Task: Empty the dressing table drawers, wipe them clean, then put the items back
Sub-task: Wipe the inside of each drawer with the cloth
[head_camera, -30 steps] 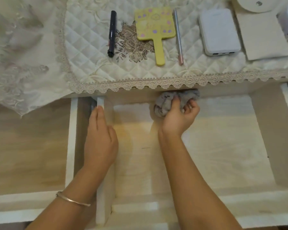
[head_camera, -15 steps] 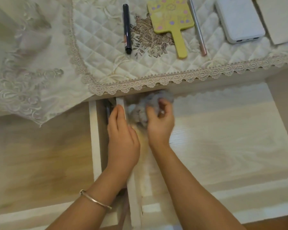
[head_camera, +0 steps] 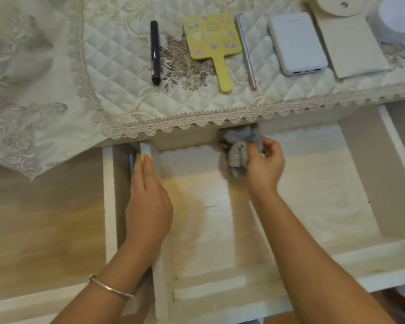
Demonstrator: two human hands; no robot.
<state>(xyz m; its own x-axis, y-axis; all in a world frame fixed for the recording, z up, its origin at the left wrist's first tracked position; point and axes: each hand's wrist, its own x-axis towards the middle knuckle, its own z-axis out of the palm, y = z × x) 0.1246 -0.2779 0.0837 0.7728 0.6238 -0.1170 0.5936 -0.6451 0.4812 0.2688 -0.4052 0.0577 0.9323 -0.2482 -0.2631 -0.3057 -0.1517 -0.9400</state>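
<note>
The pale wooden drawer (head_camera: 313,195) stands pulled out below the dressing table top, with nothing lying in it. My right hand (head_camera: 264,164) grips a crumpled grey cloth (head_camera: 237,155) against the drawer bottom near its back wall. My left hand (head_camera: 147,204) lies flat, fingers straight, on the drawer's left side wall (head_camera: 160,277). On the quilted cover above lie a black pen (head_camera: 154,52), a yellow hand mirror (head_camera: 212,43), a thin metallic pencil (head_camera: 246,50) and a white power bank (head_camera: 297,43).
A second open drawer (head_camera: 45,230) lies to the left. A beige flat case (head_camera: 351,45) and a white round jar (head_camera: 398,19) sit at the table's back right. A lace cloth (head_camera: 21,101) drapes over the left edge.
My right hand has swept the cloth from the drawer's back left corner rightward to the middle of the back wall. My left hand stays on the side wall.
</note>
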